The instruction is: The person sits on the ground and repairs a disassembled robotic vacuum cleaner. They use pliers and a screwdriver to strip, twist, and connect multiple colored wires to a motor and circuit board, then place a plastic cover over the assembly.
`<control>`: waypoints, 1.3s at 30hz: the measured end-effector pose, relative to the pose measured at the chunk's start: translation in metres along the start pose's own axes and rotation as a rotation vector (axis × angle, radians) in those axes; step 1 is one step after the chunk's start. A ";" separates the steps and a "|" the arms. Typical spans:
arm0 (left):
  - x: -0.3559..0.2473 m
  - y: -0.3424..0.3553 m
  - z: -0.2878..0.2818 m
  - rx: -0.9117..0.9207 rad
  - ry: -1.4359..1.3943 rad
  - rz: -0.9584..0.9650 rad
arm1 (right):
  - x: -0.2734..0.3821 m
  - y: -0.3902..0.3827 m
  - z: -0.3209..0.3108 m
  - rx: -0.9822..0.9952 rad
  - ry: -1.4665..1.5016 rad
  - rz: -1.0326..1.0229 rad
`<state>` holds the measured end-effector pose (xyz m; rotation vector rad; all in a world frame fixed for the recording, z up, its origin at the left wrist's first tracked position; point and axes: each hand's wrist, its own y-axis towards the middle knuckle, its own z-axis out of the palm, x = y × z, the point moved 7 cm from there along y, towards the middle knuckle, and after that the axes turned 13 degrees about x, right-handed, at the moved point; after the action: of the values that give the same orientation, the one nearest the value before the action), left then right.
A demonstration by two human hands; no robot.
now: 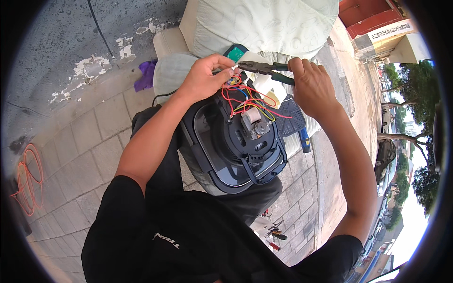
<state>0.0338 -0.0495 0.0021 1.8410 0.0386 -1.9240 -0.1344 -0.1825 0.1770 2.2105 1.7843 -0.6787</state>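
Observation:
My left hand (206, 78) pinches a small white piece (234, 67), possibly a wire connector, between thumb and fingertips. My right hand (312, 88) is wrapped round the dark green handles of a pair of pliers (255, 67). Their jaws point left and meet the small white piece at my left fingertips. Below both hands, a dark appliance (203, 137) with an exposed motor (255, 125) rests on my lap. Loose red wires (239, 98), with some yellow and blue ones, spill from its top. A green circuit board (233, 53) lies just beyond my left fingers.
A pale cushioned seat (264, 26) stands ahead. White plastic (270, 87) and a black slotted panel (291, 118) lie right of the wires, near a blue tool (304, 141). Purple cloth (146, 75) is at left, orange cable (29, 179) farther left. Hand tools (276, 233) lie low right.

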 end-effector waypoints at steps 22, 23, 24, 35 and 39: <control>0.004 0.011 0.009 0.109 -0.043 -0.093 | 0.001 0.039 -0.054 -0.020 -0.290 -0.387; 0.004 0.011 0.008 0.107 -0.027 -0.088 | 0.002 0.041 -0.054 -0.005 -0.293 -0.390; 0.005 0.010 0.007 0.106 -0.010 -0.083 | 0.003 0.043 -0.053 0.010 -0.297 -0.392; 0.003 0.010 0.010 0.097 0.067 -0.098 | 0.007 0.041 -0.057 0.065 -0.308 -0.380; 0.001 0.011 0.011 0.119 0.060 -0.116 | 0.008 0.040 -0.058 0.046 -0.344 -0.397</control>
<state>0.0277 -0.0630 0.0054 2.0149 0.0527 -1.9867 -0.0821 -0.1591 0.2192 1.6411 2.0422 -1.1122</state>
